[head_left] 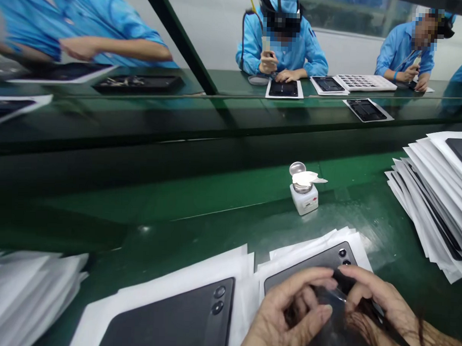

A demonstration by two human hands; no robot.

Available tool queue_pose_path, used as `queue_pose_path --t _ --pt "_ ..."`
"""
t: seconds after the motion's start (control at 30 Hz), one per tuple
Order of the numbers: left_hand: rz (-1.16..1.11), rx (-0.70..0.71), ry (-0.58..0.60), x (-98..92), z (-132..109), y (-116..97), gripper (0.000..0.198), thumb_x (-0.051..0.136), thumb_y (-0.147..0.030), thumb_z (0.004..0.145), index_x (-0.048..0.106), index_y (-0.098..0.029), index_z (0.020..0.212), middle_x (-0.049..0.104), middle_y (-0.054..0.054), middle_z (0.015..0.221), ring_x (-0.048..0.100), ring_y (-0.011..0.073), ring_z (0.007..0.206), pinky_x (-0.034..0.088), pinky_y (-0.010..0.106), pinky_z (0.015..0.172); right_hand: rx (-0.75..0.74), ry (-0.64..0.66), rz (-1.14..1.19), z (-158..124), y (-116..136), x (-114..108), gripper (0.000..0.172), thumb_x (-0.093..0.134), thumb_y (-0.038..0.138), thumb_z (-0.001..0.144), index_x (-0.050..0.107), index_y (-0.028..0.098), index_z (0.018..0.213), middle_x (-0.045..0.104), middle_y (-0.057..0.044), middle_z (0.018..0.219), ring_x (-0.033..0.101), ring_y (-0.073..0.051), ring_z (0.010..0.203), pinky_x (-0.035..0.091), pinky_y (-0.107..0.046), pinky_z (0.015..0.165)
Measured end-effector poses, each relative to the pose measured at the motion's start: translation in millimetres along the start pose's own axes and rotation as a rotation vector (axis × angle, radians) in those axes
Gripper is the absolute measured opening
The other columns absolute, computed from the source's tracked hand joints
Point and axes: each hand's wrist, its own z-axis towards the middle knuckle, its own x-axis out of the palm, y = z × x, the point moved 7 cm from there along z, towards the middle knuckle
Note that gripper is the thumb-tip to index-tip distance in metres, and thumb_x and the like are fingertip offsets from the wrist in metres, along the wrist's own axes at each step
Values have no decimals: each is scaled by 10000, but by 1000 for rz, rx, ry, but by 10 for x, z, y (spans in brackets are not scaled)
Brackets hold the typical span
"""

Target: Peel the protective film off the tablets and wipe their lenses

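Note:
My left hand [287, 311] and my right hand [378, 304] meet at the lower right, fingers curled and fingertips close together. Between them is a thin, shiny see-through film [338, 298], its lower part dark and blurred. A slim dark stick-like tool [394, 332] runs through my right hand toward the bottom edge; its kind is unclear. Under the hands lies a dark grey tablet back cover [299, 274] with round camera rings, on white sheets. Left of it, another tablet back cover [173, 317] rests on white sheets [185, 272].
A white pump bottle [305, 200] with its lid up and tissue on top stands on the green bench [214, 223]. Stacks of sheets lie at right [434, 210] and left [30, 292]. Across a raised ledge, several co-workers in blue handle tablet parts [283, 88].

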Motion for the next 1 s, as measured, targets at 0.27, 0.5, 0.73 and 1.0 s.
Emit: queue_pose_path --t 0.27,0.5,0.73,1.0 --pt "-67 90 222 107 90 198 412 797 -626 738 813 -281 963 646 1 615 526 148 556 424 258 583 -2 101 101 52 75 39 585 640 357 887 488 403 1450 742 1 835 657 -178 553 559 -287 553" --pt "-127 136 226 131 114 155 297 857 -460 730 790 -249 928 797 42 877 577 122 564 464 231 590 -9 49 36 14 12 19 571 645 345 849 504 469 1388 725 7 785 681 -230 565 582 -332 541" --pt "-96 45 223 231 86 9 221 813 -259 702 718 -204 893 791 25 820 544 120 607 437 240 637 49 110 114 29 3 37 543 645 346 905 481 447 1413 707 15 813 652 -179 572 547 -288 564" --pt "-26 -46 248 257 73 40 354 754 -380 693 700 -148 954 791 87 854 306 83 468 252 256 484 23 129 64 11 40 61 623 635 337 901 400 495 1456 707 26 813 675 -200 581 557 -303 555"
